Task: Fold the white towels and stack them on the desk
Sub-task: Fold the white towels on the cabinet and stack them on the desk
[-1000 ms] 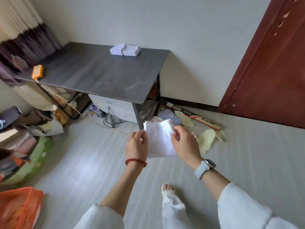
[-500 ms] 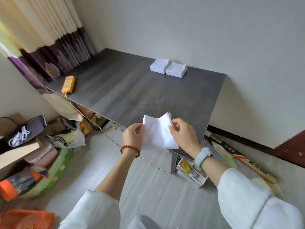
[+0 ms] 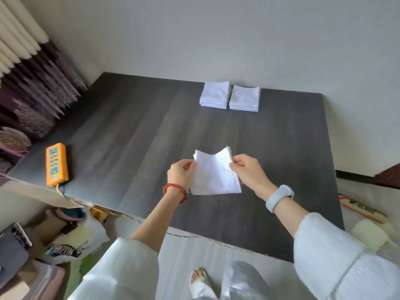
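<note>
The left hand and the right hand each pinch an upper corner of a small white terry towel, thumbs and curled fingers closed on the cloth, so that it hangs slack between them with its top edge sagging in the middle. Half a second ago the same towel was held the same way at the near corner of the dark grey wood-grain desk, and a second ago it was out over the floor with the desk well ahead; the person has since walked up, and the towel now hangs over the middle of the desktop, apparently not yet touching it. The grip has not altered through the approach; only the place has. That puts the towel over a flat surface where it can be laid out and folded, which looks to be the step about to begin. At the far edge, near the wall, sit two neat piles of folded white towels, the left stack and the right stack just beside each other, so the job is already partly done and this towel is one more for them. An orange power strip lies near the desk's left edge, well apart from the towel, its yellow cord trailing below the front edge.
</note>
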The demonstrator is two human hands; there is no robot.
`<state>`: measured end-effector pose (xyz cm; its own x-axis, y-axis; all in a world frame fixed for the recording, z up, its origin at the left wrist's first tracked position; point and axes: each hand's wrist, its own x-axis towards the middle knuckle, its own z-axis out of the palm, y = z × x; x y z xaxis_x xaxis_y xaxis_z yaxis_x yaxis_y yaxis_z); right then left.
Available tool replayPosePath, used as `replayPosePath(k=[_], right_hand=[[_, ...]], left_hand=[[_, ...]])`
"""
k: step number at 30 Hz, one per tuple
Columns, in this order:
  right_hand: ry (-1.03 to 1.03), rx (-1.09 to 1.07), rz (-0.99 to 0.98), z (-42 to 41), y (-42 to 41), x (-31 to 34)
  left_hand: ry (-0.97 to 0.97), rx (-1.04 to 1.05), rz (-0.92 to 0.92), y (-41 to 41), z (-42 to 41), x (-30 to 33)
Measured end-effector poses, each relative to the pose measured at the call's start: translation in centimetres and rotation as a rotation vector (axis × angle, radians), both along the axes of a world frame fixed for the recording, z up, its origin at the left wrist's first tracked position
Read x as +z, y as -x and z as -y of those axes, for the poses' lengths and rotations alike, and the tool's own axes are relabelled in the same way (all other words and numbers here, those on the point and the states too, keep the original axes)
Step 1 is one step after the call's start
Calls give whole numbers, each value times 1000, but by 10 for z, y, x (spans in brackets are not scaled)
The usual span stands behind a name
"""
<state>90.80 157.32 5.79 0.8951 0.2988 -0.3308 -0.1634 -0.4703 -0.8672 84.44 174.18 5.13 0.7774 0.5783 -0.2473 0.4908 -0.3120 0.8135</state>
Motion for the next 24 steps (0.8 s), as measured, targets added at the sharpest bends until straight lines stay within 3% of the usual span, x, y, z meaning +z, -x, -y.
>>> replayPosePath(k=[15, 24], right_hand=[[51, -302, 176, -8, -300, -17], [26, -361, 150, -13, -386, -75]], left_hand=[[10, -258, 66, -347, -10, -20], [-110, -289, 25, -442, -16, -65]])
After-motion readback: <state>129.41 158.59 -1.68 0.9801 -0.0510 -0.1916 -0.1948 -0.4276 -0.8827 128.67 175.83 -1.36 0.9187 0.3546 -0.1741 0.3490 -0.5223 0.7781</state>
